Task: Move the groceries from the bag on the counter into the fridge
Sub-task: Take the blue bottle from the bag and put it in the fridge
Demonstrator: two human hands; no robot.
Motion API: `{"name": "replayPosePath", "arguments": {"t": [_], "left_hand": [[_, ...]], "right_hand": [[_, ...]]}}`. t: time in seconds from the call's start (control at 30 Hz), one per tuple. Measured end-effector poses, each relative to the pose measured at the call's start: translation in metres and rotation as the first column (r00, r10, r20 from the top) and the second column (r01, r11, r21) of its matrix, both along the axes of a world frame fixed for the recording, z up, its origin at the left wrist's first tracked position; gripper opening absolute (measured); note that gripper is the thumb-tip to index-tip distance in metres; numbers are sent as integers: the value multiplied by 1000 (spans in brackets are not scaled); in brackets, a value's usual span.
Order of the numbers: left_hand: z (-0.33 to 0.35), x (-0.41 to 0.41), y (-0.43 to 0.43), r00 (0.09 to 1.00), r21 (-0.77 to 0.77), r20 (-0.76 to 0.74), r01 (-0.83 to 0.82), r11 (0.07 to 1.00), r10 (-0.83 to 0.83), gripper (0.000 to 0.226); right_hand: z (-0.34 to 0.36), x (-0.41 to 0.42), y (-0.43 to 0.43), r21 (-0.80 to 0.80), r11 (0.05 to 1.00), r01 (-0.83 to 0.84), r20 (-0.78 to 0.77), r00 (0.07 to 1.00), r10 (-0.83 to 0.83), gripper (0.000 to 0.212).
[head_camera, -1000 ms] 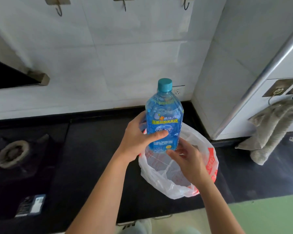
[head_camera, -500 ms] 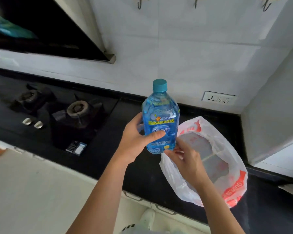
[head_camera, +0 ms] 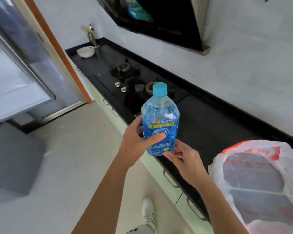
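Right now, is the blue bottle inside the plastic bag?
No: the left hand holds the blue bottle up, apart from the plastic bag on the counter.

We view from one head camera, tilted, looking down and forward along the table [head_camera: 210, 125], bottle [head_camera: 160, 119] close ahead.

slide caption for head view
Left hand grips a blue bottle, right hand holds its base, plastic bag on counter.

Left arm: we find it bare, reaching up from the lower edge, wrist straight. Left hand [head_camera: 135, 144]: wrapped round the bottle [head_camera: 160, 115], thumb across its front. Right arm: bare, rising from lower right. Right hand [head_camera: 187, 162]: we see thumb and fingertips curled against the bottle's base.
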State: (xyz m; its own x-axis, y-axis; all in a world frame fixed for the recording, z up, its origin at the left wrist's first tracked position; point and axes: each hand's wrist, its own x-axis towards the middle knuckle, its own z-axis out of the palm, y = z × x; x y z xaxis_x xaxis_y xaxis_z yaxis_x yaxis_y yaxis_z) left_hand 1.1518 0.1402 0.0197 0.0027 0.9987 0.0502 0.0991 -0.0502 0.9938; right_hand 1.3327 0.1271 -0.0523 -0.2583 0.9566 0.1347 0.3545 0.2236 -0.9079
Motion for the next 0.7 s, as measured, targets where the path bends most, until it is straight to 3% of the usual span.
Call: {"name": "replayPosePath", "arguments": {"t": [0.3, 0.7], "left_hand": [[-7, -108, -50, 937, -25, 42, -345, 938, 346, 53], [-13, -283, -80, 817, -15, 51, -574, 819, 574, 51]], "right_hand": [[-10, -112, 14, -12, 941, -338, 7, 941, 338, 31], [-15, -304, 33, -29, 817, -575, 56, 816, 576, 28]]}}
